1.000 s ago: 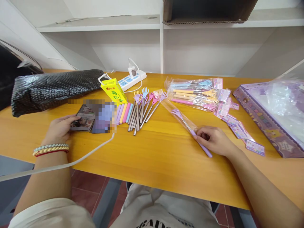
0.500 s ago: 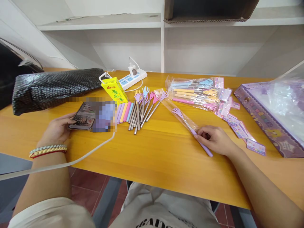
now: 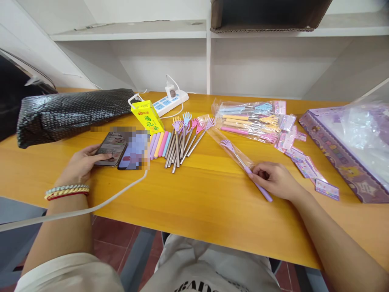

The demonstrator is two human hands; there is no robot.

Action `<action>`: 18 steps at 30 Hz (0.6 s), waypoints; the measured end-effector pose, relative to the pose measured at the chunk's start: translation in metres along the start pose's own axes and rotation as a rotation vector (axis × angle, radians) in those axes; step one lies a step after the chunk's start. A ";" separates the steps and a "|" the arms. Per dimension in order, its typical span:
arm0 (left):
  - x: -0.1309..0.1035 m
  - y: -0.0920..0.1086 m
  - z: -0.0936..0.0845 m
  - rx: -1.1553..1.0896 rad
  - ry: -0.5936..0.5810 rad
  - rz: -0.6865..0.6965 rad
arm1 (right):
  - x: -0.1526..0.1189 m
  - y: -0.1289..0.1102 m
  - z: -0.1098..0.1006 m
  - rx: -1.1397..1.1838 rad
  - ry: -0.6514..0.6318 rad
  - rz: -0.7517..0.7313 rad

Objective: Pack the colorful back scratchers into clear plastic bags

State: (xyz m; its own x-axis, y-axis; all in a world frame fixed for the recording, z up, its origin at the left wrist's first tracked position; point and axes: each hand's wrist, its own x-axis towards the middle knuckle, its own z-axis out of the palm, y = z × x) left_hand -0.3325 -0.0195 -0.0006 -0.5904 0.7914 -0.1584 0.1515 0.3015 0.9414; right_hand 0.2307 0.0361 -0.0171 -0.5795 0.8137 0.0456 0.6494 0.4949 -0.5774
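Note:
My left hand [image 3: 81,164] is closed around a phone [image 3: 110,152], with the thumb lying over its lit screen. Right beside it rests a second phone [image 3: 130,154], partly blurred. My right hand [image 3: 272,178] pinches the purple handle of a back scratcher [image 3: 260,190] whose hand-shaped head lies within a clear plastic sleeve [image 3: 238,152]. Between the hands are several loose metal rods with coloured hand-shaped heads [image 3: 182,140] and a row of coloured handles [image 3: 160,144]. Bagged back scratchers [image 3: 247,119] lie beyond my right hand.
A yellow drink carton [image 3: 147,117] stands by a white power strip [image 3: 172,102]. At the left lies a black bubble-wrap parcel [image 3: 73,113]. Printed cards [image 3: 304,164] and a purple display box [image 3: 343,158] are at the right. A white cable [image 3: 112,199] crosses near my left wrist.
My left hand and its phone have shifted slightly to the right, and the thumb now reaches further across the screen. My right hand and the back scratcher have stayed put.

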 end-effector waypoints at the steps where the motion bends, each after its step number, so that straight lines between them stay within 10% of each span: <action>1: 0.000 0.000 0.001 0.018 -0.007 0.002 | 0.000 -0.001 0.000 0.001 0.002 0.002; 18: 0.009 -0.008 -0.004 0.244 -0.020 0.064 | 0.001 -0.003 0.000 0.001 -0.003 0.015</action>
State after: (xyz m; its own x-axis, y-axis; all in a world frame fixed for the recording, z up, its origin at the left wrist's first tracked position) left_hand -0.3423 -0.0167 -0.0088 -0.5579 0.8227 -0.1089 0.3768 0.3680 0.8501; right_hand 0.2285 0.0353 -0.0150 -0.5712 0.8201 0.0345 0.6575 0.4824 -0.5788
